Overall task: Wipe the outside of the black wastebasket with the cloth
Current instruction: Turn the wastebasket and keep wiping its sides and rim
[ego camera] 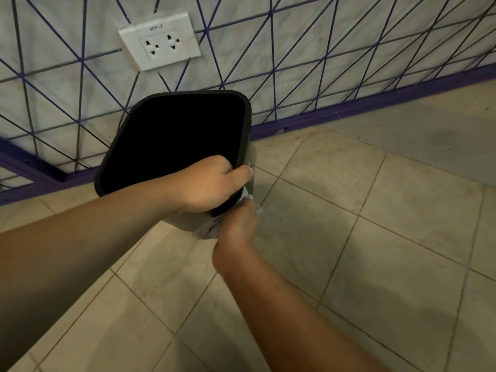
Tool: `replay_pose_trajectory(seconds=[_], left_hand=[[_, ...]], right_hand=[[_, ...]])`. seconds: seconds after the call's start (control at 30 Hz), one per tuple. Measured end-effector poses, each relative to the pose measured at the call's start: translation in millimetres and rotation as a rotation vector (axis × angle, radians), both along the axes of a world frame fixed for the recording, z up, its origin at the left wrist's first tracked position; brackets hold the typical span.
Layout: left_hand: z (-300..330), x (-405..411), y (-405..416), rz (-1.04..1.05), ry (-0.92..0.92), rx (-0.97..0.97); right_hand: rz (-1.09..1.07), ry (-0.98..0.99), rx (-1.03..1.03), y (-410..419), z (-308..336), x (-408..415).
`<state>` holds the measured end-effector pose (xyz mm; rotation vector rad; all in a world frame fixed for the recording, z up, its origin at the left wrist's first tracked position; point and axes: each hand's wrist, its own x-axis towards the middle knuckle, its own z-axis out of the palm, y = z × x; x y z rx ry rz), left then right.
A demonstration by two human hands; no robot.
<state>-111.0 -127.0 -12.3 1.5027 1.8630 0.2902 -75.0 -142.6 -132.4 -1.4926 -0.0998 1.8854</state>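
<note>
Far left, we note a wall [295,49] with purple line pattern and a white socket [160,41] set in it, purple skirting [349,108] along its foot.

Centre: the bin [171,140], black, sits lifted off the tiled floor [375,237] and tilted, its mouth facing us, just near the wall below the socket.

Our left hand [212,183] grips the bin's near right rim, fingers curled inside, thumb along the outer edge.

Just right and nearer, our right hand [237,226] presses a pale cloth [208,229] against the bin's outer wall below the rim; fingers curl round the bunched cloth. Most of the cloth is hidden behind the hand.
</note>
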Motion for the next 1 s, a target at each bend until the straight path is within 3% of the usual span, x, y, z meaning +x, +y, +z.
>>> replay_pose_trajectory(seconds=[0.4,1.0], left_hand=[[-0.7,-0.5,-2.7,-0.003,-0.002,0.007],[-1.4,-1.7,2.2,0.001,-0.026,0.027]], right_hand=[[-0.047,0.080,0.020,-5.1,-15.8,5.4],[0.092,-0.139,0.136,2.4,-0.6,-1.8]])
